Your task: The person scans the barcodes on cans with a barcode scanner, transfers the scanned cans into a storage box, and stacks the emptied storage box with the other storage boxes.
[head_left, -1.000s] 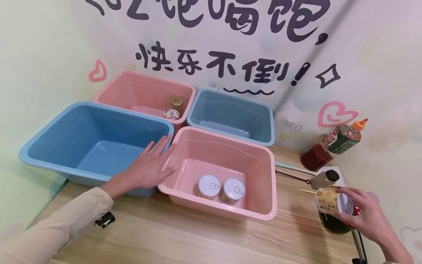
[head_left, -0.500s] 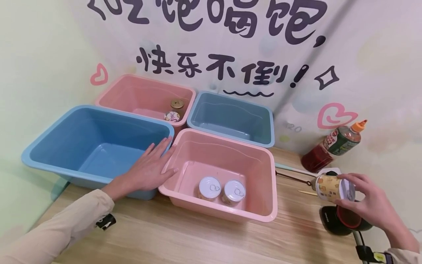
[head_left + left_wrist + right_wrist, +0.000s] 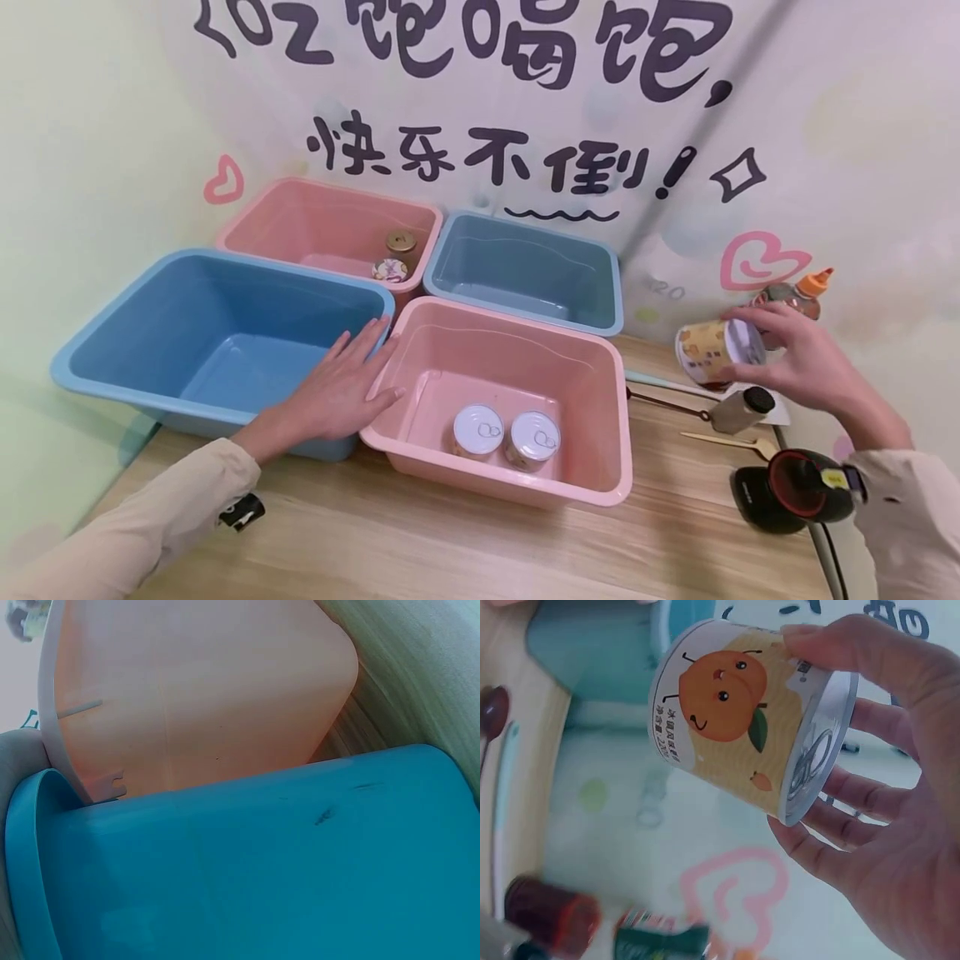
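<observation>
Item 1, your right hand [image 3: 806, 362]: raised above the table's right end, fingers and thumb curled round a can with an orange cartoon fruit on its label [image 3: 716, 352]. The can lies on its side in the grasp, pull-tab lid toward your palm, clear of the table, in front of the wall just right of the bins.

Item 2, your left hand [image 3: 337, 387]: fingers straight and spread, laid flat on the near right corner of the large blue bin [image 3: 97, 333], fingertips at the rim of the near pink bin [image 3: 618, 417]. It grasps nothing.

Item 3, near pink bin: holds two cans with white pull-tab lids [image 3: 477, 430] [image 3: 533, 437], upright, side by side, touching or almost so.

Item 4, far pink bin [image 3: 255, 221]: holds a gold-lidded jar [image 3: 401, 247] and a small patterned tin [image 3: 390, 270] in its right corner.

Item 5, far blue bin [image 3: 615, 283]: behind the near pink bin.

Item 6, wooden table [image 3: 420, 550], right end: a sauce bottle with an orange cap [image 3: 806, 292] behind your right hand, a small dark-capped bottle [image 3: 738, 408] lying down, a gold spoon [image 3: 731, 442], a black round device [image 3: 787, 492].
</observation>
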A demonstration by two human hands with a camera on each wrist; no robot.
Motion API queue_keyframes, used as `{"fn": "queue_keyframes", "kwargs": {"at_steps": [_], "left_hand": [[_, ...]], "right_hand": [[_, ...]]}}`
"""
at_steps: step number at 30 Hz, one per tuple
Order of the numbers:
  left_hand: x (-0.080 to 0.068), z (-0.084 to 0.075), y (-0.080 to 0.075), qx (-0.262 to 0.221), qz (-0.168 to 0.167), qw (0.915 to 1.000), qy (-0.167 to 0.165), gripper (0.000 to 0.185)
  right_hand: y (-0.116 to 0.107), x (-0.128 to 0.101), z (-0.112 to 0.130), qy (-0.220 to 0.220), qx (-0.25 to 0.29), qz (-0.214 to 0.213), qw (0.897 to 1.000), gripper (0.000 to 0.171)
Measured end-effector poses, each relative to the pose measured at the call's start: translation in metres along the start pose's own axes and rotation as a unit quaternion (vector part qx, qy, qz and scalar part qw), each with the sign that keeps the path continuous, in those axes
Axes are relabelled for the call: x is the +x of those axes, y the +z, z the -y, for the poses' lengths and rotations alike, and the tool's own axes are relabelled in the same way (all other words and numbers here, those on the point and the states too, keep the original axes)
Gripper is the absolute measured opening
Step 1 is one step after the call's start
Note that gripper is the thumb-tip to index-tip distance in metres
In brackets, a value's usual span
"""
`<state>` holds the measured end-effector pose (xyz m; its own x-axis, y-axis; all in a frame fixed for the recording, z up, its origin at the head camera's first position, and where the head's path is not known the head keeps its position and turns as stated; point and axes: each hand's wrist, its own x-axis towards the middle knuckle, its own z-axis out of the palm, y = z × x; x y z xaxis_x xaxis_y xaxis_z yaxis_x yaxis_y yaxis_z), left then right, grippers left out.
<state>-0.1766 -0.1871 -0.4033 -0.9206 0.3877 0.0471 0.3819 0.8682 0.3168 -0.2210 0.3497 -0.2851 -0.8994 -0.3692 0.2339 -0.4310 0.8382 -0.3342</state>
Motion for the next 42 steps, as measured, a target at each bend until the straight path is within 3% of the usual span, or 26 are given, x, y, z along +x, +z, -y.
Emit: {"fn": "queue_keyframes", "kwargs": {"at_steps": [9,13,21,24,31,42], "left_hand": [[-0.001,0.000,0.002,0.001,-0.005,1.0000,0.000,0.075],[0.000,0.000,0.000,0.006,-0.003,1.0000,0.000,0.075],[-0.001,-0.001,-0.002,0.009,-0.001,1.0000,0.001,0.074],[-0.002,-0.002,-0.002,0.005,-0.002,1.0000,0.001,0.074],[-0.001,-0.002,-0.001,0.010,-0.007,0.9999,0.005,0.074],[-0.003,-0.001,-0.001,0.009,-0.007,0.9999,0.008,0.074]], "right_hand": [[0.011,0.070,0.034,0.029,0.010,0.059,0.998,0.068],[0.024,0.096,0.046,0.032,0.020,0.084,0.996,0.065],[0.059,0.147,0.053,-0.001,0.020,0.103,0.994,0.059],[0.073,0.163,0.053,0.009,0.026,0.118,0.993,0.060],[0.101,0.186,0.056,0.033,0.035,0.148,0.988,0.056],[0.131,0.202,0.048,0.075,0.036,0.181,0.980,0.058]]}}
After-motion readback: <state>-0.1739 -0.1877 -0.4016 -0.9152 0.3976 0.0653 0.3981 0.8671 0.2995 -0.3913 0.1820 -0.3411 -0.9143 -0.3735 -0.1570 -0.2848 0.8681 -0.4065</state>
